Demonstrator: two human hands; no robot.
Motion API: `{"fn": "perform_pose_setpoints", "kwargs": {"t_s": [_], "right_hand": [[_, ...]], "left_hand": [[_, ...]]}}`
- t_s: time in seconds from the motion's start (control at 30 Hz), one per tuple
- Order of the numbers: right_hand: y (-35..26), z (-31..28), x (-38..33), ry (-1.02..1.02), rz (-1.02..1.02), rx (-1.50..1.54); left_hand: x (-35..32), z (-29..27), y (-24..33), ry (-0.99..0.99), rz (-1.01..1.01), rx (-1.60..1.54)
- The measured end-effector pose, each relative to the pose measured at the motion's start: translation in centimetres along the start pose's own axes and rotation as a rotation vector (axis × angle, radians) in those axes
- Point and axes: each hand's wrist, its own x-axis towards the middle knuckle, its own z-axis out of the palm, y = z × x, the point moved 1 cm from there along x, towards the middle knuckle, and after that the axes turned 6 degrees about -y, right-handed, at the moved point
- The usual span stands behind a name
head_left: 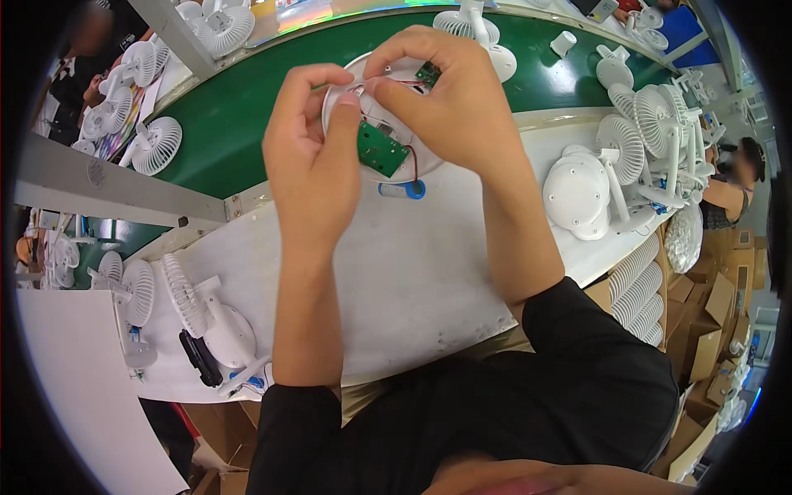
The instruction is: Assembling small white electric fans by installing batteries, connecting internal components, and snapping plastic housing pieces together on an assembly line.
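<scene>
Both my hands meet over a round white fan base [334, 101], its inside facing up. The thumb and forefinger of my left hand [313, 157] are closed at thin wires [358, 88] near the base's far left part. My right hand [450, 103] pinches the same wires from the other side; its fingers partly hide them. A green circuit board [381, 150] lies at the near part of the base, with red and black leads. Next to the base's near edge, a blue battery cell [402, 190] rests on the white work surface. A smaller green board [428, 73] shows beside my right fingers.
White round fan bases [576, 194] are stacked at right, beside several assembled fans [660, 124]. At left stand a fan [216, 318] and a black tool [200, 358]. A green conveyor belt [289, 107] runs beyond, carrying a small white cup-shaped part [563, 44]. Cardboard boxes [709, 330] stand lower right.
</scene>
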Motion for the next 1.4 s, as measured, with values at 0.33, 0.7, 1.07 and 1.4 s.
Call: {"fn": "perform_pose_setpoints", "kwargs": {"t_s": [0.33,0.7,1.07,1.4], "right_hand": [[0.7,-1.2,1.9,0.05,-0.352,-0.085],[0.7,-0.8,-0.2,-0.283,0.125,0.072],[1.0,-1.7,0.4,-0.212,0.268,0.691],[1.1,0.5,0.6,0.127,0.211,0.121]], "left_hand": [[1.2,-3.4,-0.2,-0.086,0.013,0.143],[1.3,-4.3,-1.2,0.319,-0.092,0.143],[1.1,-2.5,-0.3,0.195,-0.088,0.184],[0.6,-1.3,-0.6,0.211,-0.043,0.108]]}}
